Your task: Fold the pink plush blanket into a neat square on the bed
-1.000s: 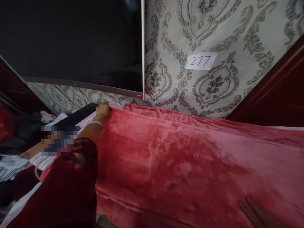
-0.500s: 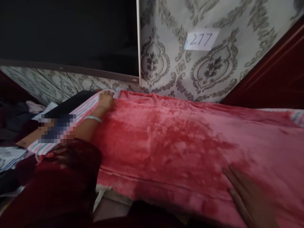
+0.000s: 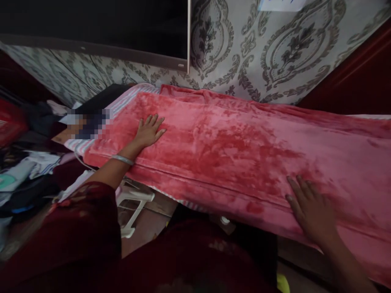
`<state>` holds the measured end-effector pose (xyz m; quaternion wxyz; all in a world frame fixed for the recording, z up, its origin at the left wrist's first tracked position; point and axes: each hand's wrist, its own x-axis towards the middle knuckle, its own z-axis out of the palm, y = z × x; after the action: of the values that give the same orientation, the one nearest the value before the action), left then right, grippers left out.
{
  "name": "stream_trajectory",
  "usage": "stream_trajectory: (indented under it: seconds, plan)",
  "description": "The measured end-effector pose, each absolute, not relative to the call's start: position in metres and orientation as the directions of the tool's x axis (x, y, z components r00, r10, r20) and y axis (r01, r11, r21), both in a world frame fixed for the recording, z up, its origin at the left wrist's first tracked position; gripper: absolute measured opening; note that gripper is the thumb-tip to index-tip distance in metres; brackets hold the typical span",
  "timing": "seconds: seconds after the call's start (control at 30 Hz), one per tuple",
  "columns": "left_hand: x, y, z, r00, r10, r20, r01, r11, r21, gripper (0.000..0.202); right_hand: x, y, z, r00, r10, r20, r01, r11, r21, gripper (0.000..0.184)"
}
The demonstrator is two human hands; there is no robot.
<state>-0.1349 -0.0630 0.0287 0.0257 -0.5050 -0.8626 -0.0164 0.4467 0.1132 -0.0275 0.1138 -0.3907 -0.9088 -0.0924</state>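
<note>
A: Head view; hands?
B: Left hand (image 3: pixel 149 131) lay palm-down, fingers spread, gripping nothing; right hand (image 3: pixel 313 207) was flat too, fingers slightly apart, nothing held; both rested on the red blanket (image 3: pixel 226 142).
A: Blanket where?
B: Stretched out below the wall-side screen (image 3: pixel 100 26), over a striped cover (image 3: pixel 134 93) that showed at its left end and under the front edge.
A: Risks?
B: My guess: uneven pressing could have rucked the plush; a pull toward the body could have slid both layers off the front, near the white frame (image 3: pixel 141 203).
</note>
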Motion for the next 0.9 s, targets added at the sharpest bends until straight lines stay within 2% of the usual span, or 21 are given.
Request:
stream_trajectory:
  seconds: [0.1,0.23,0.3,0.4,0.47,0.6,0.7,0.8,0.9]
  plan:
    - [-0.138,-0.064,0.025,-0.494,0.867,0.073,0.869,0.494,0.021,0.067,0.446,0.109,-0.036,-0.648,0.702,0.296,0.745,0.665,0.055,0.063]
    - [-0.133,-0.066,0.041,-0.507,0.862,-0.014,0.859,0.507,0.071,0.068,0.445,0.109,-0.04,-0.642,0.695,0.323,0.744,0.667,0.043,0.063]
    - [-0.117,-0.075,0.049,-0.496,0.868,-0.001,0.864,0.494,0.097,0.066,0.446,0.111,-0.042,-0.648,0.682,0.338,0.732,0.681,0.029,0.063]
    - [-0.076,-0.097,0.045,-0.385,0.92,0.075,0.92,0.375,0.114,0.062,0.445,0.113,-0.043,-0.65,0.667,0.364,0.717,0.697,0.002,0.064]
    - [-0.048,-0.111,0.034,-0.308,0.949,0.069,0.948,0.299,0.113,0.059,0.443,0.112,-0.043,-0.638,0.674,0.373,0.723,0.691,-0.012,0.063]
    - [-0.023,-0.126,0.017,-0.386,0.92,0.062,0.92,0.379,0.1,0.057,0.437,0.109,-0.039,-0.609,0.708,0.357,0.75,0.661,-0.033,0.06]
    - [-0.02,-0.126,0.02,-0.396,0.91,0.12,0.916,0.383,0.119,0.054,0.435,0.107,-0.035,-0.586,0.725,0.362,0.759,0.648,-0.069,0.057]
    - [-0.004,-0.122,0.026,-0.27,0.928,0.255,0.959,0.238,0.152,0.049,0.434,0.103,-0.03,-0.564,0.719,0.407,0.738,0.66,-0.143,0.053]
    - [0.029,-0.114,0.024,-0.005,0.938,0.346,0.988,-0.05,0.148,0.045,0.431,0.094,-0.024,-0.604,0.654,0.455,0.633,0.741,-0.224,0.049]
